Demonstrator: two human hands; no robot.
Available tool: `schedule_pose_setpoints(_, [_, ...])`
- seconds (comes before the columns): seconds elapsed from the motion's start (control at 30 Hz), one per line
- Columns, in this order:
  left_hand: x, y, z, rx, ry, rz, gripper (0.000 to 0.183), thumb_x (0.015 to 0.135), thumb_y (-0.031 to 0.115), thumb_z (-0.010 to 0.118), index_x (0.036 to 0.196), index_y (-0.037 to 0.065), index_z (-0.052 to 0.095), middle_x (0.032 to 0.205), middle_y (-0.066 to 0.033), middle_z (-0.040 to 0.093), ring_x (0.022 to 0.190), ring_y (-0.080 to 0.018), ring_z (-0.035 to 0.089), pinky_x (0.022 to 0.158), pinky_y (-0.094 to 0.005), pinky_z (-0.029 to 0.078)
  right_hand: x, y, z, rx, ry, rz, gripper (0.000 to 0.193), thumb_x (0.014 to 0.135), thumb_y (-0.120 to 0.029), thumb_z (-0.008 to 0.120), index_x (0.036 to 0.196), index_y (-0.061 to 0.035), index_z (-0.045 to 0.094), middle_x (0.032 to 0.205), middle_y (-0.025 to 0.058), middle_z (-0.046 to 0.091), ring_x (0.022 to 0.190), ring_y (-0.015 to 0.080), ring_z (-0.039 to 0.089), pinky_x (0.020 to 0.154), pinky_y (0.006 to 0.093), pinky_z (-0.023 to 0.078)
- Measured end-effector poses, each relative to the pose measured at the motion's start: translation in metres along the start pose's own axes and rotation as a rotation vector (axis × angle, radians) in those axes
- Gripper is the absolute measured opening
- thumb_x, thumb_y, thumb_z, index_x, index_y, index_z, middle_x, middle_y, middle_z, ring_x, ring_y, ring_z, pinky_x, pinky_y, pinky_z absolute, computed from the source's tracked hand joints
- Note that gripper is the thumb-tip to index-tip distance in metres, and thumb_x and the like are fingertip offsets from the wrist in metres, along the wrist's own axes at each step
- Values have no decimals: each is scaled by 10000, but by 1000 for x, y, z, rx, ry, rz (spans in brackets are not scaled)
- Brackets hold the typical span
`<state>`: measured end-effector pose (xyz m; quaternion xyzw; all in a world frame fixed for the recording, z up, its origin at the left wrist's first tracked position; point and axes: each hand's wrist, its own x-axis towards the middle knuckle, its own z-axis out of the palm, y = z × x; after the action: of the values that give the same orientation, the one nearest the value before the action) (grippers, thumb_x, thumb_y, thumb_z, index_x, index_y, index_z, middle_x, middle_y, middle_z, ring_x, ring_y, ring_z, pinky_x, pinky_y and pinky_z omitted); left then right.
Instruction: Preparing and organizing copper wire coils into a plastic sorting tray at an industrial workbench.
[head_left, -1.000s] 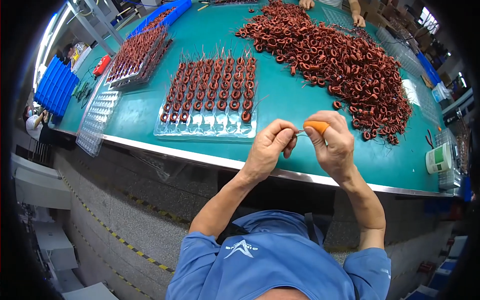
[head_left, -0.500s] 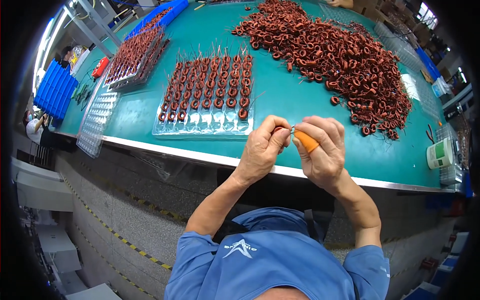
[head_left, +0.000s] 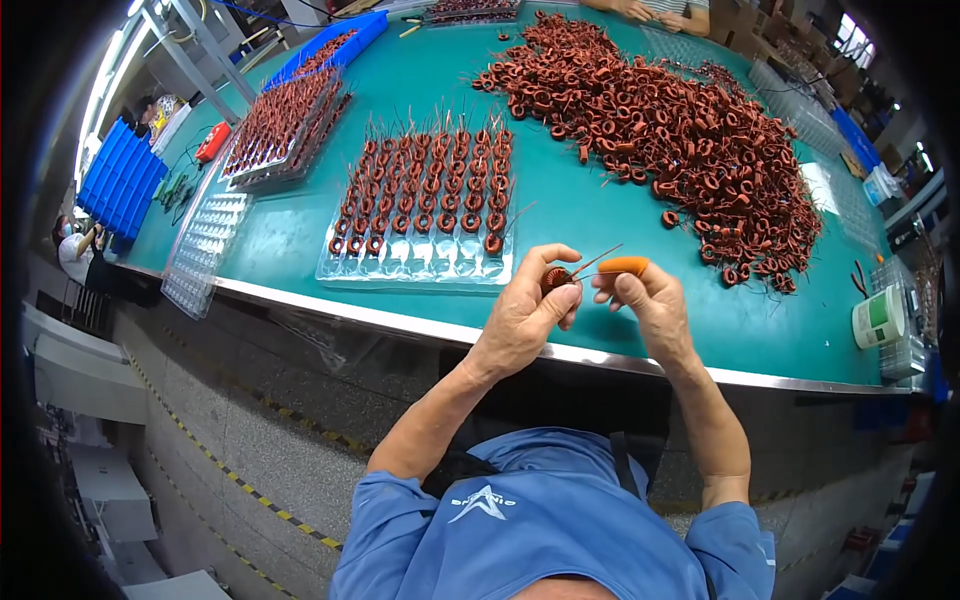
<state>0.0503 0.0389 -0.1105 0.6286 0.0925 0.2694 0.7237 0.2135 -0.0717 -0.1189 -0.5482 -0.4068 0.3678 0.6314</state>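
**Firm on the coil, light on the leads**

From my remote seat, I judge the step in hand to be work on the leads (head_left: 598,258) of one reddish coil (head_left: 556,279), which is just right of the frame's centre, above the near edge of the green bench (head_left: 800,340). To do it well, I would bear on the ring's body, not its wire, so that a pull along a lead neither turns the coil nor loosens its winding. I would take one lead at a time, drawing smoothly outward; a sharp sideways tug could kink it, I think.

My left hand (head_left: 522,318) has its grip pinching the coil between thumb and index finger, with the leads pointing toward the upper right. My right hand (head_left: 657,312) faces it, the index finger nearly level in an orange finger cover (head_left: 623,265), the thumb just below. I cannot tell whether that grip is pressed together on the lower lead or merely near it; the upper lead's tip looks free. Both forearms (head_left: 422,428) slant up from the lower part of the frame.
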Motion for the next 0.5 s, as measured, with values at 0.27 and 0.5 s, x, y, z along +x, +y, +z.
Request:
schedule_pose_setpoints(0.27, [2, -3, 4, 153, -12, -40, 193, 969, 84, 508, 1139, -2, 478, 818, -26, 533, 711, -81, 514, 646, -222, 444, -1, 6, 17, -111, 77, -90, 300, 978, -252, 538, 965, 17, 669, 813, 70, 682, 688, 124, 629, 623, 251, 497])
schedule_pose_setpoints(0.5, [9, -2, 4, 305, 36, -13, 149, 955, 57, 491, 1085, -16, 492, 760, -18, 521, 667, -82, 501, 612, -228, 427, -3, -7, 14, -62, 240, -27, 272, 942, -190, 573, 873, 50, 679, 702, 88, 662, 599, 116, 615, 560, 251, 508])
